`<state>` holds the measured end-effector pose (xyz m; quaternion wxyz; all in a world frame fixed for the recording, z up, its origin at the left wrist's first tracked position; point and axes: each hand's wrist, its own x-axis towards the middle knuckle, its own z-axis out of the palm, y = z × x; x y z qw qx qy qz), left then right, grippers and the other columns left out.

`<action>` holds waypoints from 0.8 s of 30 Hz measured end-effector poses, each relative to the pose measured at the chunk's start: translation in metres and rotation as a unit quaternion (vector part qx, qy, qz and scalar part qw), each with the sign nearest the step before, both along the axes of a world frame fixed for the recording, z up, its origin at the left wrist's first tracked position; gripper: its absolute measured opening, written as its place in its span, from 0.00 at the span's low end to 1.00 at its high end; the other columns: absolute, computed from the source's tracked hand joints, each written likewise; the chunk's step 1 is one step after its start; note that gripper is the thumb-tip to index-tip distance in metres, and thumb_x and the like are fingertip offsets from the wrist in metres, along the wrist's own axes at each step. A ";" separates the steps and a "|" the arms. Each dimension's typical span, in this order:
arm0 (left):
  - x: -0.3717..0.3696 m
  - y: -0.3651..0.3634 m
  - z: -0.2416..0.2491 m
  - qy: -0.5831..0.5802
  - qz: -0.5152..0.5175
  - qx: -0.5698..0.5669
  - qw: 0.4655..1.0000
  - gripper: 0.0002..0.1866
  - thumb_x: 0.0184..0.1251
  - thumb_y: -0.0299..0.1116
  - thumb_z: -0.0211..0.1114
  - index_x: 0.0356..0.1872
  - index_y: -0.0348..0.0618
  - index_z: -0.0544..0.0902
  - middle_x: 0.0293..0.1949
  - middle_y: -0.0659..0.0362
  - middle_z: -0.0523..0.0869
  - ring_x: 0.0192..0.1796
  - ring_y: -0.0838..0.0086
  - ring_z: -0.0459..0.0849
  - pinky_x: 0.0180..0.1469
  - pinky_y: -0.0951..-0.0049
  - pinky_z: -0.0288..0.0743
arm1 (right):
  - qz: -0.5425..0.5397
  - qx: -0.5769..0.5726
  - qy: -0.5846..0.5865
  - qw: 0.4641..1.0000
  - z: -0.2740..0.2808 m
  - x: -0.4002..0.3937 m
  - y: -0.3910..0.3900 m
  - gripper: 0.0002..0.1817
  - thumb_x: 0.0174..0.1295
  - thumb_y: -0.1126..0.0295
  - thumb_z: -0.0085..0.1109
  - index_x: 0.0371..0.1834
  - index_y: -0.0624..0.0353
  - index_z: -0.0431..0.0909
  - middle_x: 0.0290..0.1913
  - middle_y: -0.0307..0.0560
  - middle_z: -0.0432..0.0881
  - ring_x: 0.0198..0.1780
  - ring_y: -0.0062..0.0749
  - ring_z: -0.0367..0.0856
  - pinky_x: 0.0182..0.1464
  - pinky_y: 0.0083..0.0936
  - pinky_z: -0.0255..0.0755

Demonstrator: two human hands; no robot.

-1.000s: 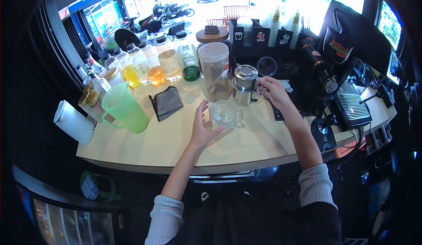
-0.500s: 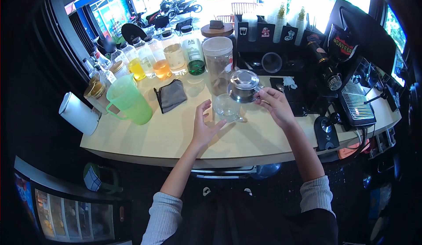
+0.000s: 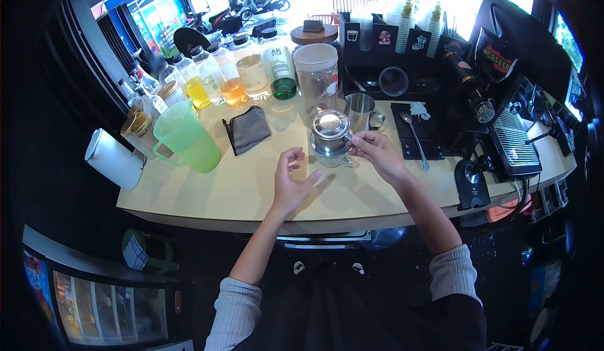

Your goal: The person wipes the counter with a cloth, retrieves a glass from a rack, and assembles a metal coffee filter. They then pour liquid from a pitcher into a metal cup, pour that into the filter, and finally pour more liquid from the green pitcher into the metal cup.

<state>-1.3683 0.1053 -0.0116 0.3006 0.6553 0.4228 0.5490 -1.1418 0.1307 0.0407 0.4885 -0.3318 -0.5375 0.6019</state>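
A lidded metal drip filter (image 3: 329, 131) sits over the mouth of a small glass cup (image 3: 333, 160), whose lower part shows beneath it. The fingers of my right hand (image 3: 376, 153) pinch the filter at its right side. Left of the cup, my left hand (image 3: 292, 181) is open with fingers curved and thumb apart, not touching it. Behind the filter stand a tall clear lidded canister (image 3: 316, 77) and a steel pitcher (image 3: 359, 111). A grey cloth (image 3: 249, 130) lies to the left.
A green jug (image 3: 189, 138) and a white container (image 3: 114, 160) stand left. Syrup bottles (image 3: 253, 71) line the back. On the right are a spoon (image 3: 415, 138) on a black scale, a tamping stand (image 3: 472, 184) and an espresso machine (image 3: 513, 146).
My right hand has brought the metal filter left and down onto the glass cup. The steel pitcher and the spoon are now in fuller view. My left hand has stayed nearly still.
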 end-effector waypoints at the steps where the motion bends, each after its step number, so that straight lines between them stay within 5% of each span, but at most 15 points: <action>1: 0.001 -0.002 0.000 -0.009 -0.006 0.002 1.000 0.27 0.50 0.32 0.71 0.52 0.39 0.71 0.46 0.56 0.78 0.49 0.74 0.76 0.51 0.71 0.69 | 0.001 -0.004 -0.003 1.000 -0.001 0.000 0.000 0.09 0.65 0.66 0.53 0.40 0.61 0.76 0.37 0.41 0.80 0.39 0.20 0.78 0.50 0.21 0.72; 5: 0.007 -0.013 0.007 0.030 -0.139 -0.056 0.988 0.16 0.61 0.28 0.62 0.50 0.38 0.74 0.36 0.63 0.79 0.40 0.82 0.77 0.44 0.81 0.69 | 0.005 -0.017 0.016 1.000 -0.008 0.000 -0.001 0.09 0.65 0.67 0.53 0.40 0.61 0.77 0.37 0.41 0.80 0.39 0.21 0.78 0.49 0.21 0.73; 12: 0.044 -0.015 0.003 -0.071 -0.305 -0.178 0.933 0.27 0.65 0.32 0.58 0.64 0.39 0.62 0.37 0.60 0.79 0.37 0.82 0.75 0.41 0.81 0.68 | -0.017 -0.011 -0.003 1.000 0.000 -0.008 -0.013 0.10 0.63 0.67 0.56 0.38 0.65 0.77 0.35 0.44 0.80 0.37 0.23 0.81 0.44 0.20 0.76; 19: 0.040 -0.009 -0.002 -0.106 -0.280 -0.229 0.926 0.20 0.66 0.30 0.56 0.57 0.35 0.66 0.34 0.62 0.78 0.33 0.82 0.74 0.39 0.80 0.69 | -0.022 0.006 -0.039 0.999 0.006 -0.023 -0.024 0.11 0.60 0.68 0.59 0.38 0.65 0.76 0.31 0.45 0.80 0.33 0.25 0.82 0.37 0.20 0.78; 24: -0.005 -0.008 0.003 0.030 -0.135 -0.143 0.980 0.10 0.68 0.33 0.54 0.41 0.36 0.77 0.23 0.67 0.74 0.28 0.87 0.70 0.30 0.82 0.65 | -0.062 0.026 -0.038 0.997 0.011 -0.021 -0.031 0.11 0.60 0.67 0.60 0.37 0.64 0.74 0.27 0.40 0.77 0.25 0.19 0.77 0.26 0.16 0.73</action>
